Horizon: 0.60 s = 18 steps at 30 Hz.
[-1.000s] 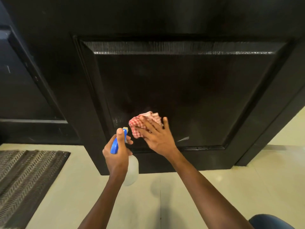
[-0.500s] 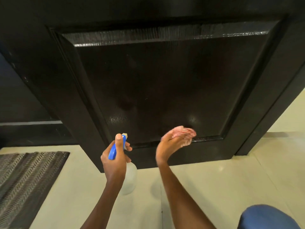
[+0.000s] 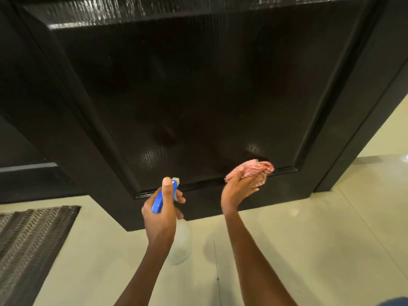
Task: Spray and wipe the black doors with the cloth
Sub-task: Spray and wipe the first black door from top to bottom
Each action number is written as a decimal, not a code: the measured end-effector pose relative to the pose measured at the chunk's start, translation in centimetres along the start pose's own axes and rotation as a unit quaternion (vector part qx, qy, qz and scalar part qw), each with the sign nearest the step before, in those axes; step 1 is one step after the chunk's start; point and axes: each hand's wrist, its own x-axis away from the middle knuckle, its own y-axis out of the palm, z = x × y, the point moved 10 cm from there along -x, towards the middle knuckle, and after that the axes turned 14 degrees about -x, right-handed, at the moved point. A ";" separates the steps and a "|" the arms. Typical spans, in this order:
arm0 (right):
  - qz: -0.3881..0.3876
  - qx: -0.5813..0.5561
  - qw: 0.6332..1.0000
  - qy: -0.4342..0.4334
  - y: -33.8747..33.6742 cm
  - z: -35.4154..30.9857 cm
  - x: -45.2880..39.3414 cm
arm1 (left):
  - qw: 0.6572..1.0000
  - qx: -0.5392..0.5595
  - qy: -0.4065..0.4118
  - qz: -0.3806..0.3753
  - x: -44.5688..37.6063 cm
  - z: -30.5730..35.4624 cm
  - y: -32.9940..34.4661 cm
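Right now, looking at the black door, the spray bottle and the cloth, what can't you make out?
Head view only:
- Glossy black panelled door: its top and handle are cut off by the frame's upper edge.
- Clear spray bottle with blue trigger: its neck is hidden by the left hand.
- Red-checked cloth: blurred, partly covered by the right hand.

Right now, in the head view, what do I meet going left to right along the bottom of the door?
Floor mat → left hand holding the spray bottle → right hand holding the cloth → door frame.
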 end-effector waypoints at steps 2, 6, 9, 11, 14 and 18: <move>0.071 -0.068 0.993 0.062 -1.7 0.2 -1.4 | 1.000 0.002 -0.002 0.005 -0.4 -0.1 0.0; 0.008 -0.060 0.998 -0.008 1.1 -0.7 1.0 | 1.000 -0.006 0.010 0.024 -1.0 0.5 -0.1; -0.134 0.059 0.981 -0.127 5.5 0.5 8.0 | 0.998 0.000 0.012 0.066 -1.6 1.2 -0.9; -0.232 0.171 0.937 -0.195 8.0 2.2 13.8 | 0.996 -0.002 0.026 0.084 -2.0 1.9 -1.4; -0.351 0.269 0.824 -0.353 10.8 4.1 20.7 | 0.993 -0.023 0.026 0.110 -2.3 1.8 -2.7; -0.418 0.280 0.736 -0.453 12.1 4.2 22.1 | 0.990 -0.047 0.014 0.132 -2.9 0.1 -5.0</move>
